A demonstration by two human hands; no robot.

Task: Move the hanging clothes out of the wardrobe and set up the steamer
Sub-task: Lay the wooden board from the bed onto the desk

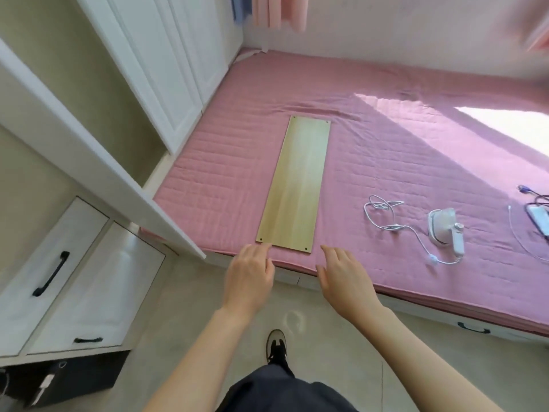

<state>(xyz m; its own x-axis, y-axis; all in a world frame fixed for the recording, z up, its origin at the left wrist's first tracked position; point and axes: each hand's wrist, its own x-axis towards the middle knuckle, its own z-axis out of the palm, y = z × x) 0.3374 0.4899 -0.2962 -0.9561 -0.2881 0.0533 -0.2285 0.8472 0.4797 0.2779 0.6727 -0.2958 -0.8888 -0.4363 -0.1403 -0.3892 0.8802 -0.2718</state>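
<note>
- Pink fabric [279, 10] hangs at the top edge of my view, cut off and blurred. I cannot tell whether it is clothing or a curtain.
- The wardrobe [166, 69] runs along the left wall, and its far doors are closed. Nearer me a white panel [89, 156] juts across the view and hides whatever lies behind it.
- At the right edge a flat white device [539, 221] with dark cables is cut by the frame. I cannot make out what it is.
- The steamer [445, 230] lies on the pink bed cover [416, 162], well to the right of both hands. Its white cord [383, 215] lies loosely coiled just to its left.
- A long pale wooden board [294, 185] lies flat on the bed, running away from me, with its near end close to the bed's edge.
- My left hand [248, 273] is palm down with the fingers straight and slightly apart. The fingertips are at the board's near left corner, and I cannot tell whether they touch it or hover.
- My right hand [341, 275] is relaxed with the fingers spread and grips nothing. It is over the bed's edge just beside the board's near right corner, off the board.
- Lower left are white drawers [59, 272] with black handles, and one shoe [276, 346] shows on the floor between my arms.
</note>
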